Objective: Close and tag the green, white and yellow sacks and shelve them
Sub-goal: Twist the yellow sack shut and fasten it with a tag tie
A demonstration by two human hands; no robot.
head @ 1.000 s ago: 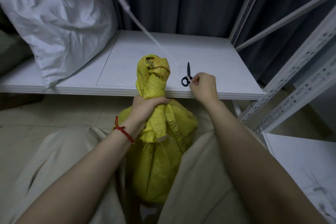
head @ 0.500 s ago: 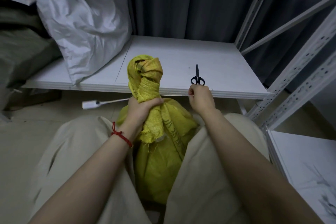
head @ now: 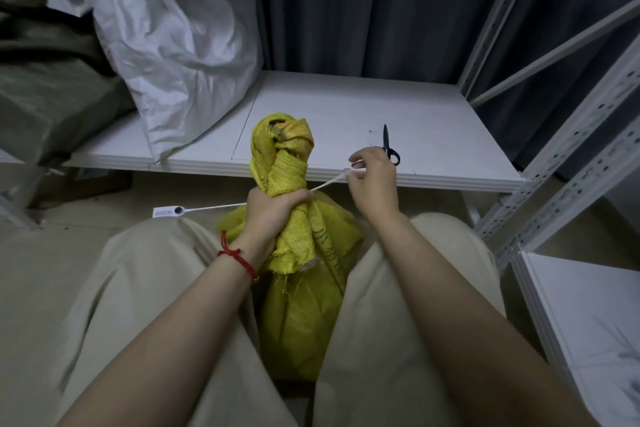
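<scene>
The left hand (head: 273, 208) was clamped in a full grip around the twisted neck of the yellow sack (head: 304, 288), which stood on the floor between the person's knees. The right hand (head: 372, 180), at 2 o'clock from that grip, pinched the free end of the white tag tie (head: 221, 207). The tie's long axis ran roughly 9 to 3 o'clock behind the neck, its label head (head: 167, 212) hanging free at 9 o'clock. Whether the tie fully encircled the neck was hidden by the left hand. Scissors (head: 389, 146) lay on the shelf (head: 433, 135) just beyond the right hand; the white sack (head: 180, 48) rested at 11 o'clock.
</scene>
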